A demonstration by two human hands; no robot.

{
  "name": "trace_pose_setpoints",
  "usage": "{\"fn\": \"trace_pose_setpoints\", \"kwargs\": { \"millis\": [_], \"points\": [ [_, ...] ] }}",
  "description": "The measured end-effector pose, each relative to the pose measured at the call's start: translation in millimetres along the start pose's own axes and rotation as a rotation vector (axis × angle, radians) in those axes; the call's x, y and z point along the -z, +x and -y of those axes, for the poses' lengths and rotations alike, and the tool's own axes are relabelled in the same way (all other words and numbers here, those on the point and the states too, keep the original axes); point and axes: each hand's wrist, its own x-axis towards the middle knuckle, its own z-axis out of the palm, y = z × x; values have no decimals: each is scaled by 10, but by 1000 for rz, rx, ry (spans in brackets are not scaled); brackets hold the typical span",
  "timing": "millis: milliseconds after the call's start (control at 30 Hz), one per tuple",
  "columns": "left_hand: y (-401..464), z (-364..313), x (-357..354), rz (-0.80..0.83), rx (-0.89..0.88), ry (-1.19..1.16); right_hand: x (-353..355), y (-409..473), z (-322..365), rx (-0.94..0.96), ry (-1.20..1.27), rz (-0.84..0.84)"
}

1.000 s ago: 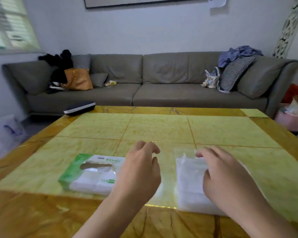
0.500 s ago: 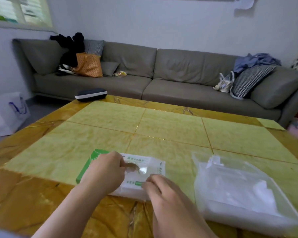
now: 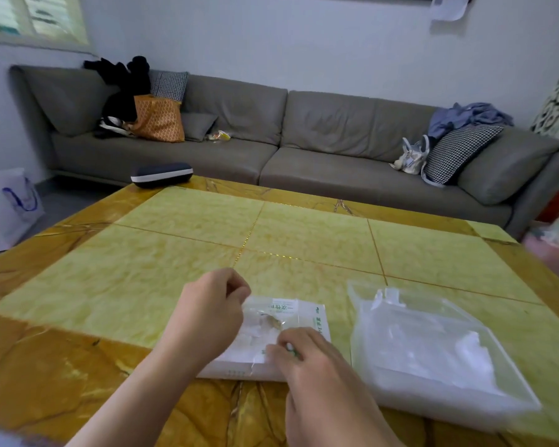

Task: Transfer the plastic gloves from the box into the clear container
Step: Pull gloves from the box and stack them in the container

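Across the far side of the room runs a long grey fabric sofa (image 3: 304,137), soft and creased, with a checked cushion (image 3: 459,150) and a heap of blue cloth (image 3: 471,116) toward 2 o'clock and an orange woven bag (image 3: 158,119) under black clothing toward 11 o'clock. In front of you lies the table (image 3: 181,240), a glossy stone slab of pale yellow-green squares inside an amber veined border; a dark oval case (image 3: 162,175) with a white band sits at its far edge, at 11 o'clock. A white paper bag (image 3: 8,204) stands on the floor at 9 o'clock.

At 4 o'clock on the table rests the clear container (image 3: 433,350), a shallow rectangular plastic tray, cloudy, with crumpled translucent film in it. Just left of it, at 6 o'clock, lies the box (image 3: 310,321), flat white card with green print. A thin, wrinkled plastic glove (image 3: 259,327) rises from its opening.

Your left hand (image 3: 207,314) has its fingers curled together at the glove's upper edge, apparently pinching it. Your right hand (image 3: 317,372) pinches the film at the box's near edge with thumb and fingertips closed.
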Motion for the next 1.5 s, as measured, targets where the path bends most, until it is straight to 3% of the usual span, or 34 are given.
{"fn": "trace_pose_setpoints", "kwargs": {
  "millis": [100,167,267,367,467,567,667,767,867,933,1000,1200,1400,1500],
  "points": [
    [10,-5,41,-65,6,-157,23,-7,-14,-19,-15,16],
    [18,41,99,-20,-9,-185,78,2,5,-3,-4,64],
    [-2,163,202,184,-44,81,132,-12,22,46,25,59],
    [-4,217,209,130,-58,310,165,-25,27,62,25,55],
    [-15,103,207,-37,-85,120,174,7,21,60,26,77],
    [-78,-112,310,-117,-64,-249,142,25,1,58,25,91],
    [-129,-242,390,-106,123,-687,131,24,0,38,53,79],
    [-160,-305,367,-41,315,-923,126,29,13,26,120,78],
    [-204,-339,277,-19,360,-937,235,-36,29,-96,416,-45],
    [-249,-368,207,18,358,-939,354,-90,51,-167,798,-113],
    [-313,-423,122,82,329,-936,446,-106,41,-191,1121,-71],
    [-457,-563,3,248,291,-929,590,-67,-97,-476,1209,-445],
    [-466,-584,0,500,348,-919,740,-165,-344,-430,1074,-402],
    [-522,-588,-93,468,269,-724,740,-185,-420,-410,1014,-353]
  ]
}}
